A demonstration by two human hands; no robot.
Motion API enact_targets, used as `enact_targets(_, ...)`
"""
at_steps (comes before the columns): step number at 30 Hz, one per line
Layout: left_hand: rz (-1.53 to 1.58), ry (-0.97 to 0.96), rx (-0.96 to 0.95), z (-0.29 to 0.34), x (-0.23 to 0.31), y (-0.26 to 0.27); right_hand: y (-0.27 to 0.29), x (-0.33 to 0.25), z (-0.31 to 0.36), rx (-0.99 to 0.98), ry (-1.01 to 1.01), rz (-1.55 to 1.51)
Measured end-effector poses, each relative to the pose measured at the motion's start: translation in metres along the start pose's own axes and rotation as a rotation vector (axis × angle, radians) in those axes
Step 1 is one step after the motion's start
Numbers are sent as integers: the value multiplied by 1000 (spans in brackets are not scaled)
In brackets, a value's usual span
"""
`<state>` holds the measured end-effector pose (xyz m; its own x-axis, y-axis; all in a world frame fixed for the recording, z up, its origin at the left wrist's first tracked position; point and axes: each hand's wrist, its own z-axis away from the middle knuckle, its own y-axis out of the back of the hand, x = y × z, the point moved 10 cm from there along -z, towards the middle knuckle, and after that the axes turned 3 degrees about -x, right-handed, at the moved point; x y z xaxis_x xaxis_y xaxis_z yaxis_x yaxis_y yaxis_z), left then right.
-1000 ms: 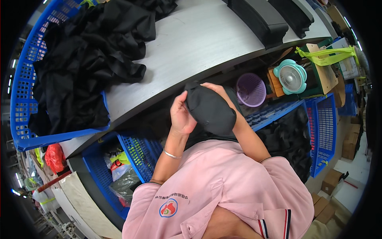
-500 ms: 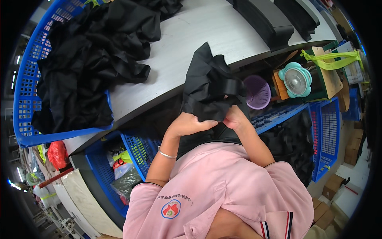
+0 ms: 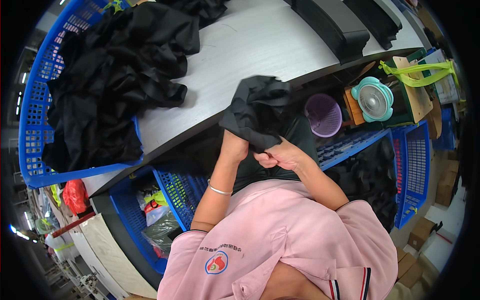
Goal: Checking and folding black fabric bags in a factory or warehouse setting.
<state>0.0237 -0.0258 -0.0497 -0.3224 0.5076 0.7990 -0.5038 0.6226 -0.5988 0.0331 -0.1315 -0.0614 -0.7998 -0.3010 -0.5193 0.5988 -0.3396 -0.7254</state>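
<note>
A crumpled piece of black fabric [image 3: 257,107] is bunched above my lap, just off the table's near edge. My left hand [image 3: 234,146] reaches into its lower left side; the cloth hides the fingers. At the bottom edge of the cloth, my right hand [image 3: 281,154] has its fingers curled and pinches the fabric. Both hands are close together. What kind of article the fabric is, I cannot make out.
On the grey table [image 3: 240,50], a blue basket [image 3: 80,175] at left overflows with black fabric [image 3: 120,85]. Stacked black pieces [image 3: 330,30] lie at the far right. A purple bin [image 3: 324,116], a small teal fan [image 3: 372,99] and another blue basket [image 3: 412,170] are at right.
The black fabric has sunk and been gathered into a smaller bunch. My left hand has turned and slid into the cloth, and my right hand has shifted slightly left with fingers curled.
</note>
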Motion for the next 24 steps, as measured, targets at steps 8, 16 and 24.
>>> enact_targets(8,42,167,-415,32,-13,-24,59,15,7,312,119,-9)
enact_targets(16,-741,72,-318,56,-26,66,59,-114,69,607,720,471)
enact_targets(24,-909,-96,-442,72,-23,48,-48,-124,78,927,1109,1555)
